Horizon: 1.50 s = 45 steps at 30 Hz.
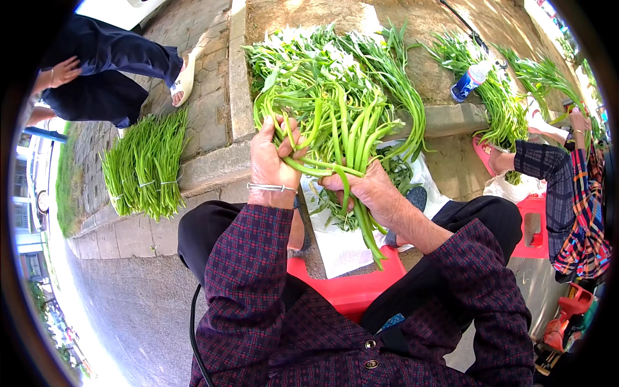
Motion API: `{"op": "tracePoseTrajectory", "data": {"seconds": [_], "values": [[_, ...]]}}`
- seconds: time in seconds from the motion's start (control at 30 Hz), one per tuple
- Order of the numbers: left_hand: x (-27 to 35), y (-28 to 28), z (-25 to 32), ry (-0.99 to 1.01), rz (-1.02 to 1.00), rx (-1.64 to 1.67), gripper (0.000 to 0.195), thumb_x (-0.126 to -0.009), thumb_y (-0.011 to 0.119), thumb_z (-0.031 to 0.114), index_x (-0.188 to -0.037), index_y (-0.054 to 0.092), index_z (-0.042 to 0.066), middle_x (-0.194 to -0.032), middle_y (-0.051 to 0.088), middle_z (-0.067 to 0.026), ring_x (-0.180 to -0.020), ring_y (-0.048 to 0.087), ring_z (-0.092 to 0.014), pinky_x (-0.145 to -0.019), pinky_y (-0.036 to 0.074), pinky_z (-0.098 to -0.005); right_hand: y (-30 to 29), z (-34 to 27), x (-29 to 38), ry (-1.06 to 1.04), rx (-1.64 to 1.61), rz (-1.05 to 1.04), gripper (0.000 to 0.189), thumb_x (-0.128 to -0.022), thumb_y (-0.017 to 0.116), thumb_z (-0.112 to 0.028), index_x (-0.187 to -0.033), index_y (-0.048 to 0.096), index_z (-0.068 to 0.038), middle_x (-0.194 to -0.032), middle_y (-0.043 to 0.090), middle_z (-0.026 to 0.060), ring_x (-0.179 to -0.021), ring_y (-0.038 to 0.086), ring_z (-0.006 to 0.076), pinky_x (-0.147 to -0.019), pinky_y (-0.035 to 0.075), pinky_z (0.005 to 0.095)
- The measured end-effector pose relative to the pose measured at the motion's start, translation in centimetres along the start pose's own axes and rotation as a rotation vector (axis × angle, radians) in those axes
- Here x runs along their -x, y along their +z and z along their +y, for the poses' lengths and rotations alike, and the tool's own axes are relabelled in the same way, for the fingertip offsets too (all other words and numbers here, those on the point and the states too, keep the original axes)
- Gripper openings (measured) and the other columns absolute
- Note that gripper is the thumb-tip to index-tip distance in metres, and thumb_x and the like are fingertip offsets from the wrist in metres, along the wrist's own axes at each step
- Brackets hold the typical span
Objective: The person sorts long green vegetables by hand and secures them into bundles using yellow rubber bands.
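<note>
Thick green stems of a leafy vegetable [358,133] fan out between my two hands. My left hand [278,150], with a silver bangle at the wrist, pinches a few curved stems at their upper left. Lower and to the right, my right hand [365,186] is closed around the bundle, whose lower ends hang down over a white plastic sheet [333,251]. Torn green leaves [401,176] lie on that sheet, partly behind my right hand. Just beyond my hands a large heap of leafy stems [309,63] rests on the ground and kerb.
Tied green bundles [145,169] stand on the paving at left, near a person's legs [111,53]. A bottle [469,82] lies against more greens [503,106] at right, beside a seated person [556,169]. A red plastic stool [348,290] is between my knees; a stone kerb [208,167] crosses ahead.
</note>
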<state>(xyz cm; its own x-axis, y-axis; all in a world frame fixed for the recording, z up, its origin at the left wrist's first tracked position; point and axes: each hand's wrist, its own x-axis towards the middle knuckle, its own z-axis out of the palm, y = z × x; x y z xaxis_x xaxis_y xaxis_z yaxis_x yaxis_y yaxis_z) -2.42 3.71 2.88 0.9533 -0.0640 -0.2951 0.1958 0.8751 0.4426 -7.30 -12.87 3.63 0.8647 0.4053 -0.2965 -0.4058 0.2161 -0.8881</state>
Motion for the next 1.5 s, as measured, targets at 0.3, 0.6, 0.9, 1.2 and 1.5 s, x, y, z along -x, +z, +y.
{"op": "tracePoseTrajectory", "data": {"seconds": [0.3,0.6,0.9,1.2,1.5], "values": [[-0.4,-0.3,1.3,0.118,0.091,-0.125,0.022,-0.098,0.039,0.027,-0.086,0.048,0.011,-0.067,0.048,0.0012,-0.041,0.029,-0.007,-0.044,0.028,-0.0247,-1.5,1.5,-0.1,0.045,0.193,0.203,0.011,-0.081,0.066,-0.011,-0.08,0.058,-0.003,-0.055,0.051,-0.0019,-0.04,0.044,0.0059,-0.036,0.035,0.0217],[0.2,0.1,0.0,-0.115,-0.138,0.164,0.02,-0.099,0.037,0.019,-0.091,0.047,0.004,-0.068,0.045,-0.0004,-0.041,0.029,-0.007,-0.042,0.028,-0.0239,-0.9,1.2,-0.3,0.002,-0.055,0.077,0.013,-0.083,0.066,-0.011,-0.09,0.062,-0.001,-0.062,0.055,-0.0009,-0.046,0.047,0.0055,-0.041,0.037,0.0205],[0.3,0.7,-1.4,-0.081,0.032,0.015,0.02,-0.097,0.042,0.025,-0.089,0.049,0.008,-0.066,0.045,0.0004,-0.04,0.029,-0.007,-0.041,0.03,-0.0247,0.5,0.3,0.4,-0.035,-0.062,-0.115,0.02,-0.081,0.067,-0.015,-0.094,0.054,-0.007,-0.068,0.052,-0.003,-0.05,0.047,0.0057,-0.046,0.038,0.0207],[0.6,0.6,-0.7,-0.092,-0.116,0.005,0.02,-0.098,0.04,0.024,-0.094,0.047,0.007,-0.067,0.045,0.0008,-0.039,0.029,-0.006,-0.04,0.029,-0.023,0.1,0.3,0.6,-0.027,-0.064,-0.021,0.012,-0.082,0.065,-0.012,-0.087,0.058,-0.003,-0.065,0.053,-0.0014,-0.047,0.047,0.0068,-0.043,0.039,0.0213],[0.8,0.7,1.4,-0.067,-0.24,-0.196,0.024,-0.1,0.034,0.029,-0.094,0.045,0.009,-0.06,0.041,0.0024,-0.039,0.03,-0.007,-0.043,0.032,-0.0242,-2.6,1.8,0.1,-0.01,0.11,0.252,0.017,-0.082,0.063,-0.016,-0.074,0.059,-0.002,-0.053,0.051,-0.0016,-0.041,0.045,0.0064,-0.038,0.036,0.0229]]}}
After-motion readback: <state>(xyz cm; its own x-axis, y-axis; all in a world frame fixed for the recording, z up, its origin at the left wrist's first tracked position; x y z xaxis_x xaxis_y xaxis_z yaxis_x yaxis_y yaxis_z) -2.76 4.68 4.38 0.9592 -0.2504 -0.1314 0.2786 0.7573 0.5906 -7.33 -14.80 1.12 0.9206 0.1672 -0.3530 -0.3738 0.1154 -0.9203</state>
